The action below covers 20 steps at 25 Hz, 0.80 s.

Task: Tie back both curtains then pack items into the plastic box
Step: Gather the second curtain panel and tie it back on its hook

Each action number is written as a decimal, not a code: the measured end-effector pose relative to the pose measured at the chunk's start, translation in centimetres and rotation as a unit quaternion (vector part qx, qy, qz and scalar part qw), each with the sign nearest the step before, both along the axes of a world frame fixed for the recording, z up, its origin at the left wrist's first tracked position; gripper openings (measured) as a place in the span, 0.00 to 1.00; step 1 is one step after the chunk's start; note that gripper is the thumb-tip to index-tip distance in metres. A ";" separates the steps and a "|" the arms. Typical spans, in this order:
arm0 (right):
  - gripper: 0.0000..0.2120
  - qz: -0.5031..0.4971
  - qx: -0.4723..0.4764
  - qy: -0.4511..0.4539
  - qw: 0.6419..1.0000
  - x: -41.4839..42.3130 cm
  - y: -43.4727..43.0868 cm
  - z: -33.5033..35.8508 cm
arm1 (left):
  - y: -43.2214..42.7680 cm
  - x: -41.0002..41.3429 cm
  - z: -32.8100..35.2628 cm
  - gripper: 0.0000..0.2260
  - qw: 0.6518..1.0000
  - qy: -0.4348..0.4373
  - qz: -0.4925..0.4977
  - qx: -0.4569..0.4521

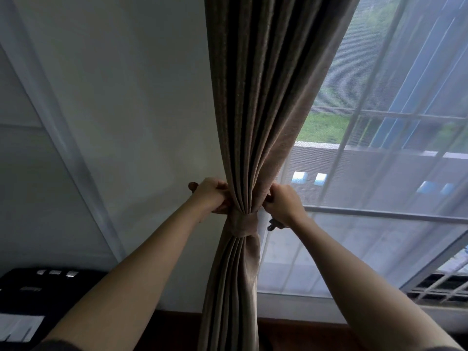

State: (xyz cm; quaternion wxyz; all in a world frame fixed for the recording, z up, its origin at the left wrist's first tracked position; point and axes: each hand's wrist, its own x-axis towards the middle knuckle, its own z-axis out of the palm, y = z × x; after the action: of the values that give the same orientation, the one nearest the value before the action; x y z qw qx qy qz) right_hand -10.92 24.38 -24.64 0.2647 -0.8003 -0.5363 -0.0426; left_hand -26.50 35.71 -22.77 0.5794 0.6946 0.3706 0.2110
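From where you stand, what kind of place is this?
Likely a room in a home: a brown curtain gathered by a tieback, a window behind a white sheer, a plain wall.

We find open room along the bare wall (141, 110) left of the curtain (243, 122) cinched by its tieback (243, 221), while on its right the sheer drape (354, 249) hangs close before the window bars (379, 215), and a black device (45, 282) sits low left.

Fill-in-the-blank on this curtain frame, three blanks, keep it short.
The left hand grips the brown curtain on its ____ side.
The tieback band is wrapped ____ the gathered folds.
The sheer curtain behind the right hand is ____ in colour.
Missing words: left; around; white.
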 end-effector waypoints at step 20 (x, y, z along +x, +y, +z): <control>0.07 -0.052 -0.005 0.038 0.998 -1.7 0.1 -4.6 | -0.8 0.1 -5.9 0.08 0.864 -0.041 0.112 -0.490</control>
State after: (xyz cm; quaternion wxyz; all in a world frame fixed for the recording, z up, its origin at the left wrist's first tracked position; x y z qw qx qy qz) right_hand -12.60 24.51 -29.23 0.2782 -0.8295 -0.4837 -0.0227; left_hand -26.36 34.87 -28.62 0.8322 0.2662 0.4774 0.0935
